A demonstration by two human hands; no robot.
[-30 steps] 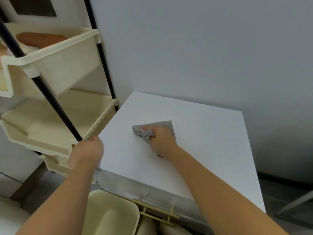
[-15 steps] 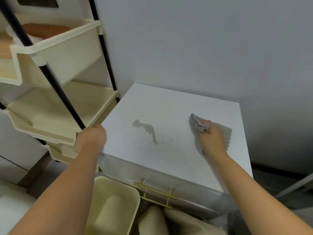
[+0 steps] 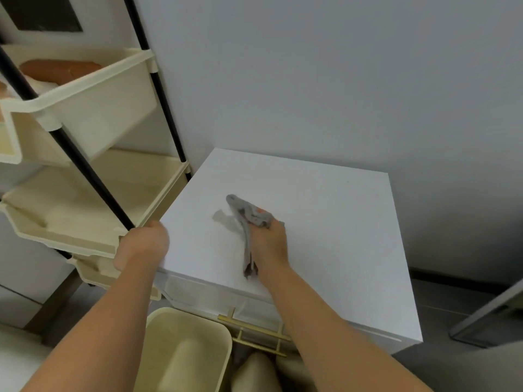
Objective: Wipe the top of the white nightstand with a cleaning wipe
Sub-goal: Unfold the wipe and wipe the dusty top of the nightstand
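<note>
Nearest: cream plastic bin (image 3: 186,349) w/ rounded corners sits on the floor below the front edge, next to the brass drawer handle (image 3: 254,332). Both forearms reach up over them.

Your left hand (image 3: 141,246) is curled shut over the front-left corner of the white nightstand (image 3: 325,210), bracing it. Right hand (image 3: 267,244) is flat-ish on top, fingers closed round a bunched grey wipe (image 3: 247,222); one tail of the cloth trails back along the hand toward the front edge, rest pokes out ahead of the fingertips. Wipe is left of centre on the top.

A faint damp-looking grey mark (image 3: 222,219) lies just left of the wipe, touching it.

Step in hand, as I read it: mid-wipe, job partly done. To do it well: spread the wipe flatter under the palm so more cloth meets the surface, press evenly, overlap passes, run out to edges & back corners near the wall (image 3: 339,80). Keep the left-hand brace.

Top is smooth, matte, square-cornered. Wipe looks soft, thin, limp.

Further left: cream tiered shelf rack (image 3: 85,108) on black poles, glossy plastic trays; something brown in the upper tray, can't tell what.
</note>
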